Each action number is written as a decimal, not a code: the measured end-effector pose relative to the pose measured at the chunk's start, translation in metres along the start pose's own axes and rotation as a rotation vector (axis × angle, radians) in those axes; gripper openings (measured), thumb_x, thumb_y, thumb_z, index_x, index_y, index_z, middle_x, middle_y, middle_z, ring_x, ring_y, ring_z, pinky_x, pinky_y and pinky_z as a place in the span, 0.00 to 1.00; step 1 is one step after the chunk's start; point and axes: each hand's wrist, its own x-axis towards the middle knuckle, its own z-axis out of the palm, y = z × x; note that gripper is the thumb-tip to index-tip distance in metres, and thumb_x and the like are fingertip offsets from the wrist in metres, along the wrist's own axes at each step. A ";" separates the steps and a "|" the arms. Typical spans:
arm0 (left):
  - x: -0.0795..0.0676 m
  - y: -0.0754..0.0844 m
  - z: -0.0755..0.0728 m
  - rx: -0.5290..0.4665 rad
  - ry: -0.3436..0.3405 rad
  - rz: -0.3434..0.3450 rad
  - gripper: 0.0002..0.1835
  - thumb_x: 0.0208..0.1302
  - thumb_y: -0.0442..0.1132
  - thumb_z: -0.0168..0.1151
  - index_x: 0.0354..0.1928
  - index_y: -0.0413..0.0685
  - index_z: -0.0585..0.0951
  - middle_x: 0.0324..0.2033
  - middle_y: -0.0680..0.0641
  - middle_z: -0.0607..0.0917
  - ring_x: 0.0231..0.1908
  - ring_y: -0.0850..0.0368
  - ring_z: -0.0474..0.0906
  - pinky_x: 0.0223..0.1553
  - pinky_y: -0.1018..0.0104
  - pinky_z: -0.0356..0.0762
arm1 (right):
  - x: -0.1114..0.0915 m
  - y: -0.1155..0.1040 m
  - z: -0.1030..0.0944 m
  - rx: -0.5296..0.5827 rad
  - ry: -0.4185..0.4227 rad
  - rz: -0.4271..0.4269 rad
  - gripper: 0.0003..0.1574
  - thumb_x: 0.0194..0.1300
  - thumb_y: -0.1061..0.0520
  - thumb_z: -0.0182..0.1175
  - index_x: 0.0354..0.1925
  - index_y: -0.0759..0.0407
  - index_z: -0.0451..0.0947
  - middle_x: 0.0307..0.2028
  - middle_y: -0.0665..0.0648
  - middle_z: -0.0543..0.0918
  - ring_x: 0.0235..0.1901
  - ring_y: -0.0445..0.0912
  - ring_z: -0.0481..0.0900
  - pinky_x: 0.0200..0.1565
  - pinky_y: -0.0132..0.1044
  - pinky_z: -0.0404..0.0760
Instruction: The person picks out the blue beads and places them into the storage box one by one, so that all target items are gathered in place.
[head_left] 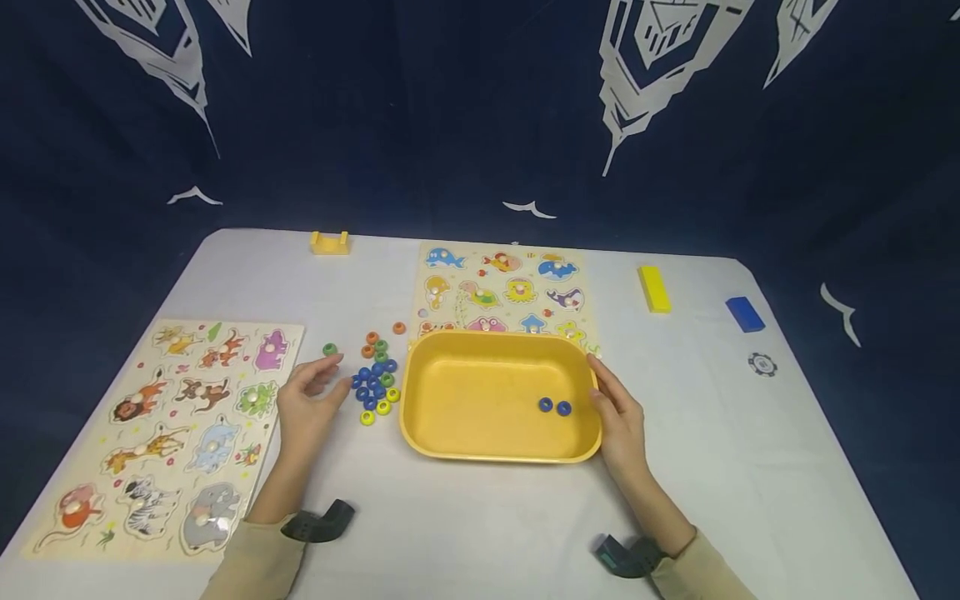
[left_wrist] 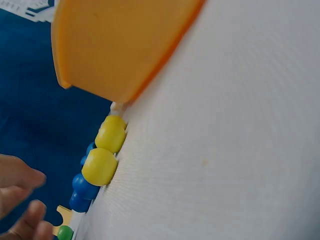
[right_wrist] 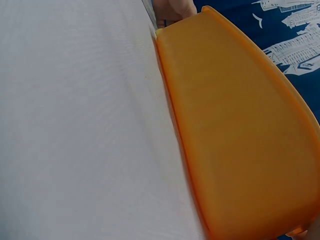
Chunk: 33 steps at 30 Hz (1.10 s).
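Note:
A yellow tray sits mid-table with two blue beads inside, toward its right end. My right hand holds the tray's right rim, thumb over the edge; in the right wrist view it is mostly cut off. Left of the tray lies a loose group of blue beads, yellow beads, green beads and orange beads. My left hand is at the group's left side, thumb and fingers apart. Its thumb tip is close to a blue bead; whether they touch, I cannot tell.
An animal puzzle board lies at the left, partly under the left forearm. Behind the tray is a sea-animal puzzle board, partly covered. A yellow block, a blue block and a notched yellow piece lie farther out.

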 end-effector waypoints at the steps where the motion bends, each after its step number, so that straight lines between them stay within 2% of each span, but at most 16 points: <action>1: 0.000 -0.002 0.000 0.023 -0.003 -0.007 0.17 0.47 0.31 0.65 0.43 0.48 0.80 0.36 0.47 0.80 0.38 0.57 0.72 0.42 0.67 0.68 | 0.000 0.001 0.000 -0.004 -0.003 -0.001 0.26 0.64 0.69 0.41 0.60 0.60 0.64 0.62 0.56 0.64 0.63 0.42 0.58 0.56 0.20 0.61; 5: 0.001 -0.011 0.003 0.109 -0.027 -0.001 0.16 0.46 0.32 0.65 0.41 0.47 0.81 0.36 0.47 0.80 0.38 0.57 0.72 0.40 0.68 0.67 | 0.002 0.010 -0.003 -0.006 -0.013 0.001 0.26 0.64 0.68 0.41 0.60 0.57 0.64 0.63 0.54 0.63 0.63 0.41 0.57 0.56 0.20 0.60; 9: 0.000 -0.018 0.005 0.239 -0.080 0.027 0.16 0.46 0.33 0.65 0.41 0.47 0.81 0.38 0.48 0.79 0.41 0.54 0.71 0.42 0.64 0.66 | 0.005 0.022 -0.006 0.008 -0.012 0.002 0.27 0.64 0.67 0.42 0.60 0.53 0.65 0.62 0.50 0.64 0.63 0.39 0.58 0.56 0.21 0.61; 12: -0.001 -0.019 0.006 0.310 -0.099 0.053 0.15 0.46 0.35 0.65 0.41 0.47 0.81 0.39 0.48 0.78 0.41 0.53 0.70 0.42 0.62 0.65 | 0.005 0.022 -0.006 0.014 -0.011 0.011 0.26 0.64 0.67 0.42 0.60 0.53 0.65 0.62 0.50 0.65 0.62 0.39 0.59 0.55 0.21 0.62; 17: -0.003 -0.020 0.007 0.345 -0.082 0.092 0.14 0.46 0.36 0.67 0.39 0.47 0.82 0.37 0.48 0.78 0.38 0.54 0.69 0.39 0.63 0.62 | -0.001 0.006 -0.003 0.001 -0.010 0.024 0.26 0.64 0.69 0.41 0.60 0.58 0.64 0.62 0.53 0.65 0.63 0.42 0.59 0.55 0.20 0.62; 21: -0.003 -0.015 0.006 0.286 -0.045 0.070 0.13 0.45 0.36 0.67 0.37 0.46 0.82 0.31 0.49 0.80 0.34 0.55 0.72 0.37 0.66 0.65 | -0.002 0.002 -0.002 0.001 -0.007 0.025 0.26 0.64 0.68 0.42 0.60 0.59 0.64 0.62 0.54 0.65 0.63 0.43 0.59 0.55 0.20 0.62; 23: -0.004 -0.006 0.005 0.223 -0.026 0.046 0.13 0.46 0.37 0.67 0.37 0.46 0.82 0.28 0.49 0.81 0.32 0.57 0.74 0.36 0.68 0.69 | -0.002 0.001 -0.001 0.003 -0.007 0.028 0.26 0.64 0.68 0.42 0.60 0.59 0.64 0.62 0.54 0.65 0.63 0.42 0.59 0.55 0.20 0.62; 25: -0.004 0.004 0.007 0.147 -0.005 0.052 0.13 0.47 0.39 0.67 0.37 0.47 0.82 0.24 0.51 0.81 0.29 0.61 0.74 0.34 0.71 0.70 | -0.002 0.000 -0.001 0.003 -0.006 0.031 0.26 0.64 0.68 0.42 0.60 0.59 0.64 0.62 0.54 0.65 0.63 0.42 0.59 0.55 0.20 0.62; 27: -0.005 0.024 0.011 0.074 -0.035 0.069 0.12 0.48 0.40 0.67 0.37 0.48 0.81 0.23 0.51 0.82 0.29 0.62 0.75 0.36 0.71 0.71 | -0.001 0.000 -0.001 0.000 -0.005 0.028 0.26 0.64 0.68 0.42 0.60 0.59 0.64 0.62 0.54 0.65 0.63 0.42 0.59 0.55 0.20 0.62; 30: -0.007 0.060 0.024 -0.029 -0.132 0.140 0.11 0.47 0.39 0.68 0.35 0.48 0.82 0.23 0.52 0.82 0.30 0.62 0.76 0.42 0.65 0.71 | 0.000 0.002 -0.001 0.006 -0.003 0.017 0.26 0.63 0.69 0.42 0.59 0.59 0.65 0.61 0.53 0.65 0.62 0.42 0.60 0.55 0.20 0.62; 33: -0.012 0.094 0.043 -0.086 -0.274 0.186 0.11 0.45 0.35 0.68 0.34 0.49 0.82 0.23 0.52 0.82 0.30 0.60 0.77 0.42 0.58 0.72 | 0.002 0.009 -0.003 0.021 -0.004 0.012 0.26 0.63 0.68 0.42 0.59 0.56 0.66 0.61 0.52 0.66 0.62 0.41 0.60 0.55 0.21 0.62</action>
